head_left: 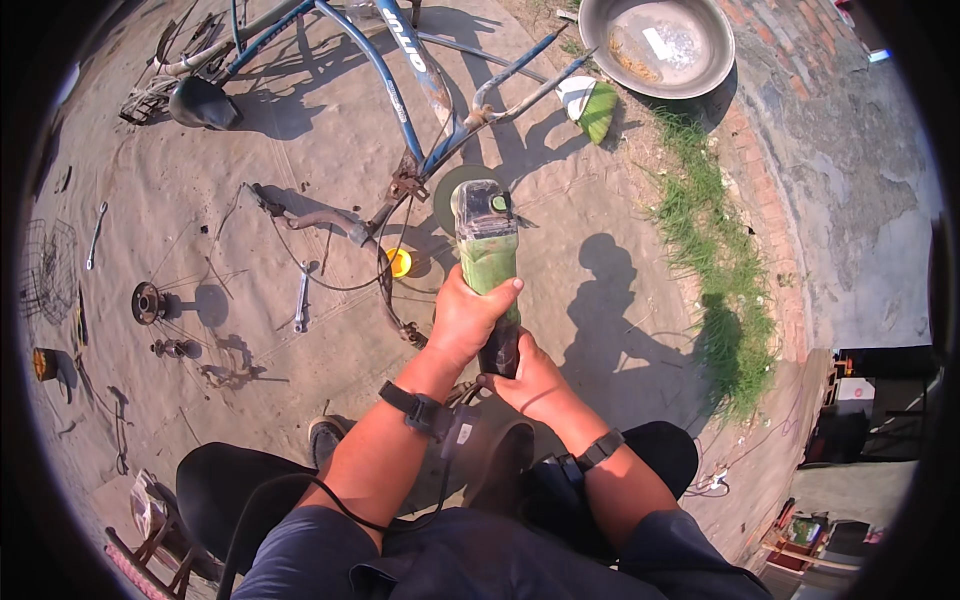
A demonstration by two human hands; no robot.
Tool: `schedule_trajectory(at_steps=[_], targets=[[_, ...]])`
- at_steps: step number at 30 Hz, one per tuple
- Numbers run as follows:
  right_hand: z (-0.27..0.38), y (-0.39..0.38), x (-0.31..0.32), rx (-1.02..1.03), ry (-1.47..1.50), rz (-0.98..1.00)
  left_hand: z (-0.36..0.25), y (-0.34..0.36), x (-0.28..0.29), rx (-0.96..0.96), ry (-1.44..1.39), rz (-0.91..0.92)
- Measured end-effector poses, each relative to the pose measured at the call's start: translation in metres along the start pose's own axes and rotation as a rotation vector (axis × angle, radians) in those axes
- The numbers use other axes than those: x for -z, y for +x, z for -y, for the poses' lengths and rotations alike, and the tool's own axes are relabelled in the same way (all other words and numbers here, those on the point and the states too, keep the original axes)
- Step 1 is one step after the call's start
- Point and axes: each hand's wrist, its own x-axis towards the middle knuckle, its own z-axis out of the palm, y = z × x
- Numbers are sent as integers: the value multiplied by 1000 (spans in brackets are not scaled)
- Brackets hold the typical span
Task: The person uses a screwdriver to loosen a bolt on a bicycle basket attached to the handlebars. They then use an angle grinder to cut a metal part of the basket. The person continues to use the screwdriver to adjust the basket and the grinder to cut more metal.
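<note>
Both my hands grip a green angle grinder (490,258) with a dark front head and a dark rear handle. My left hand (468,312) wraps round its green body, thumb across the top. Lower down, my right hand (525,380) closes on the dark rear end. A thin round disc (447,205) shows at the grinder's front left, near the rusty joint (408,183) of a blue bicycle frame (385,75). Whether disc and metal touch, I cannot tell. A rusty curved fork-like part (330,220) lies left of the disc. A black power cord (275,485) runs past my left forearm.
On the ground at left lie a spanner (301,297), another spanner (96,236), a wheel hub (149,303) and a yellow ring-shaped piece (400,263). A black saddle (203,103) is at upper left. A metal basin (660,45) sits at upper right, above a grass strip (705,230).
</note>
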Motion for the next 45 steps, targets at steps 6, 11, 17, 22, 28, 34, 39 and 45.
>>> schedule_trajectory(at_steps=[6,11,17,22,28,34,39,45], targets=[[-5,16,-11,-87,249,-34,-2,-10,-3,-22,21,6],[-21,25,-21,-29,398,-117,4,-13,-6,-23,-11,26],[-9,26,-21,-22,480,-95,7,-12,-3,-18,-9,-3],[-21,29,-30,-11,562,-84,6,-12,-4,-10,26,-11],[-25,31,-37,-8,631,-83,13,-10,-2,-4,-1,-16],[-26,29,-35,-22,596,-88,6,-13,-2,24,36,-4],[-22,29,-34,-38,561,-93,9,-12,-2,23,47,-6],[-27,30,-37,-40,642,-73,10,-11,-2,18,49,-9]])
